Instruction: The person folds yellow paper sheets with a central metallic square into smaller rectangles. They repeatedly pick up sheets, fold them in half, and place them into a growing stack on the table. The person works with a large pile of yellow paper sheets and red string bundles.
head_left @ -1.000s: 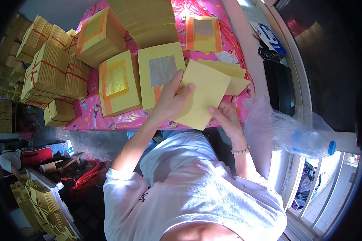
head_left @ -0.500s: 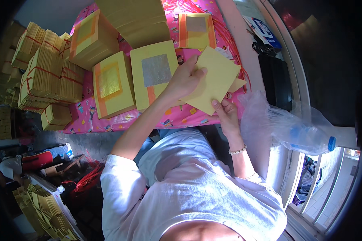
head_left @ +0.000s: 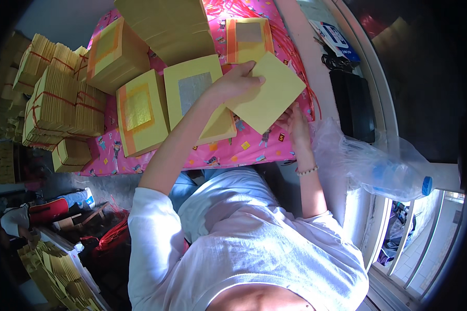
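Observation:
A squared-up piece of plain yellow paper (head_left: 269,93), perhaps several sheets together, is tilted cornerwise above the table. My left hand (head_left: 238,83) pinches its left side, thumb on top and the other fingers partly out of sight. Beside its lower right edge is my right hand (head_left: 299,129), a beaded bracelet on the wrist. Its fingers point up, loosely apart, some hidden behind the paper. Just left of the paper stands a thick yellow stack with a silver foil square (head_left: 172,122), and left of that one with a gold foil square (head_left: 158,132).
The table has a pink patterned cover (head_left: 218,155). A smaller silver-square stack (head_left: 267,44), red strands (head_left: 293,46) and a tall yellow stack (head_left: 166,31) are farther back. Tied paper bundles (head_left: 52,103) rise at left. A bottle in clear plastic (head_left: 399,179) lies at right.
My right hand has let go of the paper's lower corner and shifted up to its right edge. The second piece that stuck out at the right no longer shows. My left hand keeps its hold.

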`<state>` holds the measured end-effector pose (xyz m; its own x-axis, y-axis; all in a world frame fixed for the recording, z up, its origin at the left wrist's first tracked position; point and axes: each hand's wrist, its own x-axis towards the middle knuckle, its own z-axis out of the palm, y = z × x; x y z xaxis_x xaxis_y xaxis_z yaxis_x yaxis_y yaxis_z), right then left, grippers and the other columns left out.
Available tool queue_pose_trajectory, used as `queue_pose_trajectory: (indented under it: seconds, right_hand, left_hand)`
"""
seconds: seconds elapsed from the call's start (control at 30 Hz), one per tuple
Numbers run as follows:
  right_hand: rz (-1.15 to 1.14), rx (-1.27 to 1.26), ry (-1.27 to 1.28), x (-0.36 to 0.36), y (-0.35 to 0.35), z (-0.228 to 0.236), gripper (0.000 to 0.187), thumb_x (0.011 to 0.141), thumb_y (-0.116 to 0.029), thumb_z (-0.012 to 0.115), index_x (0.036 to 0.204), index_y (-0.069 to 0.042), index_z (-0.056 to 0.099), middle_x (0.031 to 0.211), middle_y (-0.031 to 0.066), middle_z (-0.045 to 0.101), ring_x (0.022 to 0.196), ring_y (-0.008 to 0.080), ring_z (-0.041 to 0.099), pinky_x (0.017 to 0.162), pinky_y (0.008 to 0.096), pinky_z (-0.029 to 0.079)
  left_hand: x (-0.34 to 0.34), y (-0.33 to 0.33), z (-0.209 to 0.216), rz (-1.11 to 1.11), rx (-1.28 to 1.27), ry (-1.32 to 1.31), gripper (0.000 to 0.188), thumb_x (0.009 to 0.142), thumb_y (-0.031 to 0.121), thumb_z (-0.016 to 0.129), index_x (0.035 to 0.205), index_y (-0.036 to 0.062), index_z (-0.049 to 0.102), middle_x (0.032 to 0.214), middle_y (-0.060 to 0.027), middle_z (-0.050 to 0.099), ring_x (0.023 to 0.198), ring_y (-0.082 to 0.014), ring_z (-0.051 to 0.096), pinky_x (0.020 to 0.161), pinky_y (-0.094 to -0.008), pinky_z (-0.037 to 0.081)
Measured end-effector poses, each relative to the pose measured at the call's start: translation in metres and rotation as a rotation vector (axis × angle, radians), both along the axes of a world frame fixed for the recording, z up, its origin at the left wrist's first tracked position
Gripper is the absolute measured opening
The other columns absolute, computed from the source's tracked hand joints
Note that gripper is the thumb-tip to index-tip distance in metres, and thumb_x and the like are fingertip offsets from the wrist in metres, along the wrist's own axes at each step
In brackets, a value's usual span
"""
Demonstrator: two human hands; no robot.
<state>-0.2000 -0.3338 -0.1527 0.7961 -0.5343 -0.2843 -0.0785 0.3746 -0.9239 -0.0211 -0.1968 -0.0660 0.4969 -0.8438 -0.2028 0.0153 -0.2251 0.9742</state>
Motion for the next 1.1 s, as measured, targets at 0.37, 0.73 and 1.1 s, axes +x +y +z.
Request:
queue_pose_trajectory:
  seconds: [0.37, 0.73, 1.1]
  right_hand:
    - [-0.04, 0.178, 0.0, -0.006, -0.007, 0.002, 0.05, 0.098, -0.045, 0.04, 0.125, -0.003, 0.047, 0.115, 0.0141, 0.059, 0.1, 0.0209, 0.063, 0.08, 0.0392, 0.057]
    - [-0.208, 0.147, -0.018, 0.001, -0.002, -0.013, 0.02, 0.096, -0.018, 0.054, 0.106, -0.001, 0.051, 0.098, 0.0107, 0.063, 0.086, 0.019, 0.066, 0.076, 0.0353, 0.06]
    - [-0.141, -0.222, 0.051, -0.003, 0.001, -0.011, 0.033, 0.093, -0.019, 0.058, 0.116, 0.002, 0.048, 0.105, 0.0125, 0.059, 0.09, 0.0223, 0.062, 0.077, 0.0353, 0.055]
  left_hand:
    - [0.04, -0.054, -0.034, -0.531, 0.23, -0.605, 0.05, 0.083, 0.037, 0.067, 0.118, 0.0021, 0.059, 0.103, -0.011, 0.065, 0.096, -0.0209, 0.061, 0.085, -0.0327, 0.046]
    - [0.034, -0.04, -0.044, -0.298, 0.397, -0.531, 0.066, 0.064, 0.039, 0.077, 0.116, 0.0027, 0.06, 0.106, -0.0151, 0.065, 0.101, -0.0279, 0.062, 0.087, -0.0358, 0.048]
    - [0.026, -0.045, -0.074, -0.212, 0.397, -0.712, 0.061, 0.062, 0.033, 0.077, 0.113, 0.0037, 0.059, 0.103, -0.0174, 0.065, 0.098, -0.0324, 0.063, 0.085, -0.0387, 0.05]
